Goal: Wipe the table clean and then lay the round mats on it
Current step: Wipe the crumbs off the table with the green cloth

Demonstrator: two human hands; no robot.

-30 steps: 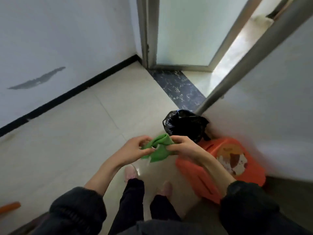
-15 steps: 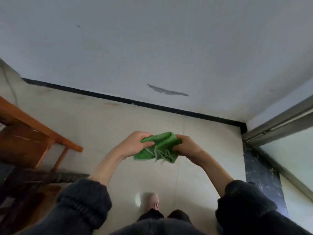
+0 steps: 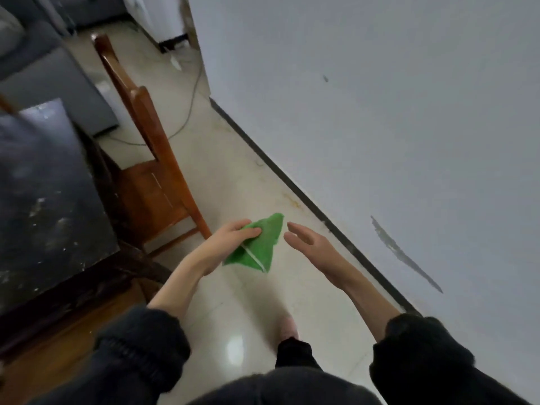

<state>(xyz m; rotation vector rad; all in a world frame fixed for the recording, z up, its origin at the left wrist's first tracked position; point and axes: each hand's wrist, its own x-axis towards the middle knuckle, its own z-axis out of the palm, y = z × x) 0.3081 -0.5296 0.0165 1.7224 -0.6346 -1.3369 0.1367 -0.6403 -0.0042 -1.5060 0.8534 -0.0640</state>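
Over the tiled floor (image 3: 239,182), the left hand (image 3: 230,241) pinches a green cloth (image 3: 260,244) that hangs folded, thumb on top. Right hand (image 3: 304,241) floats just beside it, fingers straight, touching nothing. Dark speckled tabletop (image 3: 43,200) sits off to the left, with a wooden chair (image 3: 152,171) between it and the hands. White wall (image 3: 380,112) runs along the right.

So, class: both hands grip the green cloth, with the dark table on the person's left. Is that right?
Not quite. The head view shows only the left hand gripping the green cloth; the right hand is open beside it. The dark table is on the left.
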